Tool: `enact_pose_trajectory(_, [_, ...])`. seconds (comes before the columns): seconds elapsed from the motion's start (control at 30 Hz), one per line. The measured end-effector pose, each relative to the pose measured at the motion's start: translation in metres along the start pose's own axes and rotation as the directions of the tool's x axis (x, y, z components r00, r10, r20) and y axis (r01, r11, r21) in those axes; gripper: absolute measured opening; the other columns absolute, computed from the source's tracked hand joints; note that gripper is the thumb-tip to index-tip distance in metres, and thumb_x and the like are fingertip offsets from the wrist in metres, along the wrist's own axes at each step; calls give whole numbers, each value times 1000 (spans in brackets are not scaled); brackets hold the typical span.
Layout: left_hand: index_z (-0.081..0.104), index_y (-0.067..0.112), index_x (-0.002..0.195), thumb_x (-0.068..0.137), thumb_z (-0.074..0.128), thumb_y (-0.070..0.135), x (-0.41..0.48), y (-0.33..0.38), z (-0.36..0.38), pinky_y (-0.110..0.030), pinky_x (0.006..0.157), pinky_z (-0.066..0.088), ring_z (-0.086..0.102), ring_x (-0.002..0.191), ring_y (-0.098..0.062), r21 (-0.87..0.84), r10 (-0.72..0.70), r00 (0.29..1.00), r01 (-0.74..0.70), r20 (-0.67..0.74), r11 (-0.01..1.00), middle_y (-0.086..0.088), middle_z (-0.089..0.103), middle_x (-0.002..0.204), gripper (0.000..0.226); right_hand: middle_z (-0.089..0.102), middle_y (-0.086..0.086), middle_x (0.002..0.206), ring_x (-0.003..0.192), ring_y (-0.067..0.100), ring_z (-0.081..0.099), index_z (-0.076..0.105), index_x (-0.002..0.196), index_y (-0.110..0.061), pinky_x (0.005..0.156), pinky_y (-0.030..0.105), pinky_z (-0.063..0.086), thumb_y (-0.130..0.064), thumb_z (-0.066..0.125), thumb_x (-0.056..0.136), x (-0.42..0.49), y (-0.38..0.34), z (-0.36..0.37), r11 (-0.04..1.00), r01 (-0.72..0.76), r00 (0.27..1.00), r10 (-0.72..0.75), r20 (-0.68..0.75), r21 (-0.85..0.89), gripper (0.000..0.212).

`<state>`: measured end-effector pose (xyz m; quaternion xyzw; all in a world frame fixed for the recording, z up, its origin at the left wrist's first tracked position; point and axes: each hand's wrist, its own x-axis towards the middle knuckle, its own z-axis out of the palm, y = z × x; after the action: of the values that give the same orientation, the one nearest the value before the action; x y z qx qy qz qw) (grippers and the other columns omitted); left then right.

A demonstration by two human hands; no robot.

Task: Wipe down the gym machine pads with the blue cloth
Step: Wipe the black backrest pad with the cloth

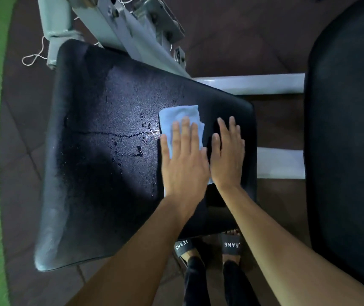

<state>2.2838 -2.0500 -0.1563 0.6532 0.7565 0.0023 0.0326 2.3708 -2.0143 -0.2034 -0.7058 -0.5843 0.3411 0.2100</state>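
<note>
The folded blue cloth (180, 114) lies on the right part of the large black pad (101, 102), pinned under the left hand (183, 161), whose fingers are straight and spread flat across it. The right hand (227, 155) lies just beside it, also flat and open-fingered, pressing on bare vinyl close to the pad's right edge; a corner of cloth shows between the 2 wrists. Neither hand grips anything. Wet beads and streaks (140, 149) sit left of the cloth, so the sensible stroke is probably a push leftward through that patch, with even palm pressure so the whole fold stays in contact rather than just the fingertips. Overlapping passes should pick up the liquid instead of smearing it, and the crease line across the vinyl may hold moisture and deserve a slower pass. The right hand seems best used as a brace. A 2nd black pad (348, 129) stands well apart on the right and looks dry from here.
</note>
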Motion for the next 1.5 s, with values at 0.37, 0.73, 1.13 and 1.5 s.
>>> enact_pose_trajectory(0.37, [3, 9, 156, 105, 20, 37, 78, -5, 26, -50, 122, 3, -1, 152, -24, 153, 80, 997, -81, 11, 985, -7, 1, 164, 61, 11, -6, 163, 151, 12, 3, 21, 153, -33, 122, 37, 4, -39, 24, 105, 5, 12, 21, 992, -16, 995, 3, -96, -126, 48])
enact_pose_trajectory(0.73, [9, 13, 156, 104, 19, 35, 117, -31, 11, -48, 122, 2, 4, 151, -23, 99, 90, 996, -89, -8, 991, -4, 9, 164, 57, 1, -6, 164, 151, 15, -2, 4, 153, -35, 122, 41, 2, -42, 11, 103, 5, 10, 26, 966, -42, 996, 20, -87, -255, 51])
enact_pose_trajectory(1.13, [20, 12, 155, 104, 33, 33, -38, -41, 9, -51, 120, 17, 14, 150, -24, 141, 39, 999, -42, 29, 989, -4, 18, 162, 56, 8, -4, 164, 151, 18, 5, 12, 154, -33, 122, 44, 9, -43, 13, 102, 5, 10, 26, 964, -40, 994, 11, -110, -261, 53])
enact_pose_trajectory(1.5, [8, 16, 156, 104, 20, 33, 124, -41, 5, -47, 121, 1, 2, 152, -20, 94, 22, 1000, -22, 5, 995, 1, 7, 164, 56, 8, -6, 164, 151, 16, 5, 12, 154, -34, 122, 43, 8, -43, 14, 103, 5, 14, 29, 967, -29, 991, -5, -134, -252, 52])
